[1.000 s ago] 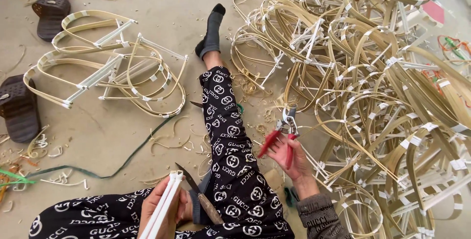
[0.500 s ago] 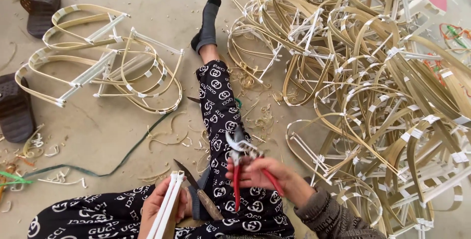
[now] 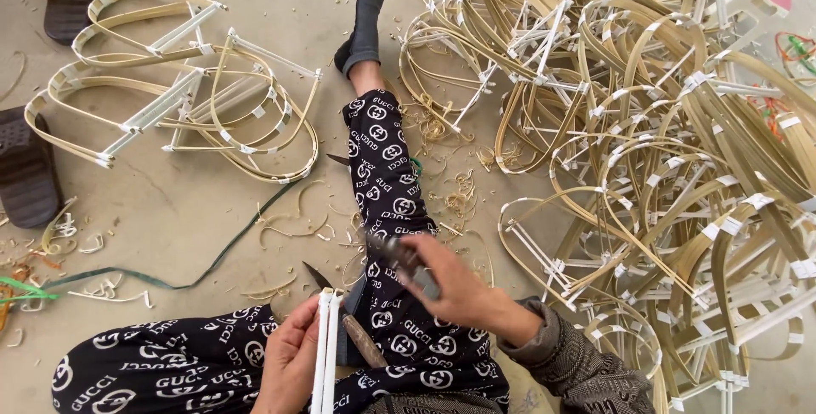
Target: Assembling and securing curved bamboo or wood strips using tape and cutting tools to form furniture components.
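Left hand (image 3: 289, 359) grips white strips (image 3: 324, 346); right hand (image 3: 455, 282) clasps pliers (image 3: 399, 257). Few frames (image 3: 183, 95) lie far left, apparently finished; big pile (image 3: 663, 142) right remains.

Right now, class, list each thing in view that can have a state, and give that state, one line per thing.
Left hand: closed around white strips, upright.
Right hand: gripping pliers, blurred.
Small frame pile: lying flat.
Large frame heap: tangled.
Dark sandal: off the foot.
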